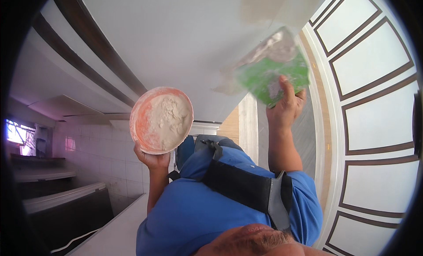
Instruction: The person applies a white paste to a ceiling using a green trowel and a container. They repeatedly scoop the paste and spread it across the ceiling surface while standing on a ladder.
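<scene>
My left hand (152, 159) supports an orange-red bowl (140, 118) from below; most of its fingers are hidden behind it. Thick off-white plaster (169, 123) fills much of the bowl and smears its inner wall. In my right hand (287, 104) is a green plastering spreader (264, 77), gripped with the thumb over its near part. A lump of plaster (283, 50) sits along the spreader's far edge, blurred by motion. The spreader is close to the pale wall (185, 40); whether it touches cannot be made out. A beige damp patch (262, 7) marks the wall beyond it.
White panels with dark brown frames (376, 62) run down the right side. Dark curved trim (92, 33) crosses the upper left. A white-tiled wall (101, 150), a dark cabinet (72, 216) and a bright window (20, 137) lie to the left.
</scene>
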Demonstrator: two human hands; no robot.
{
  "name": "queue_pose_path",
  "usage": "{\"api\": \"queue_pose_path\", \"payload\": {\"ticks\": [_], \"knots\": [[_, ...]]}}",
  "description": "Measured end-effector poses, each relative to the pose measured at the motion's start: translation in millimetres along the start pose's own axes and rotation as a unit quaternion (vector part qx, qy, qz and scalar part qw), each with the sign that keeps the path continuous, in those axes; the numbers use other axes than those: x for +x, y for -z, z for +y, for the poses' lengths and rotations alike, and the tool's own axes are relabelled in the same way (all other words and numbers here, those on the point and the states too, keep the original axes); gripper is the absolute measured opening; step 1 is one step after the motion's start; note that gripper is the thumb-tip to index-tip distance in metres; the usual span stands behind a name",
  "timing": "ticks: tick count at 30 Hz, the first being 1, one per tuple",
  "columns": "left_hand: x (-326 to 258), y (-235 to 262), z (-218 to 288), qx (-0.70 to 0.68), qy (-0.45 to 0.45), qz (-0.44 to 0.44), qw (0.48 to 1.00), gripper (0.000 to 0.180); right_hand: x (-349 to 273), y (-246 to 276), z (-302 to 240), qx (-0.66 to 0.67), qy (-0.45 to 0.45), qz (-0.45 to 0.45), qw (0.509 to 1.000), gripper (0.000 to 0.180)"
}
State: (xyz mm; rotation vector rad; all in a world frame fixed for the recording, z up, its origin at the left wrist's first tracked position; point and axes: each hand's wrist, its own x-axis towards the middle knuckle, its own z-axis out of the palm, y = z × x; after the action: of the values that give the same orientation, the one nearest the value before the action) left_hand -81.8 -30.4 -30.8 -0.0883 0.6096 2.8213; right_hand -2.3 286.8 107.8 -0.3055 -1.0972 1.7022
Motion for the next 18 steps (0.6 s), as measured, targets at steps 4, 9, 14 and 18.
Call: {"api": "queue_pose_path", "payload": {"ticks": [4,9,14,18], "knots": [[0,-2,-3,0.002,-0.002,0.008,1.000,0.074,16,-7,4,-0.211,0.185,-0.018,0.960,0.038],[-2,-11,-3,0.041,-0.022,0.036,0.998,0.072,58,-46,61,-0.359,0.419,-0.021,0.834,0.067],[0,-13,-6,0.039,-0.040,0.030,0.998,0.071,86,-92,125,-0.430,0.405,0.012,0.807,0.081],[-5,-20,-12,0.043,-0.058,0.045,0.996,0.071,84,-88,170,-0.459,0.405,-0.070,0.788,0.079]]}}
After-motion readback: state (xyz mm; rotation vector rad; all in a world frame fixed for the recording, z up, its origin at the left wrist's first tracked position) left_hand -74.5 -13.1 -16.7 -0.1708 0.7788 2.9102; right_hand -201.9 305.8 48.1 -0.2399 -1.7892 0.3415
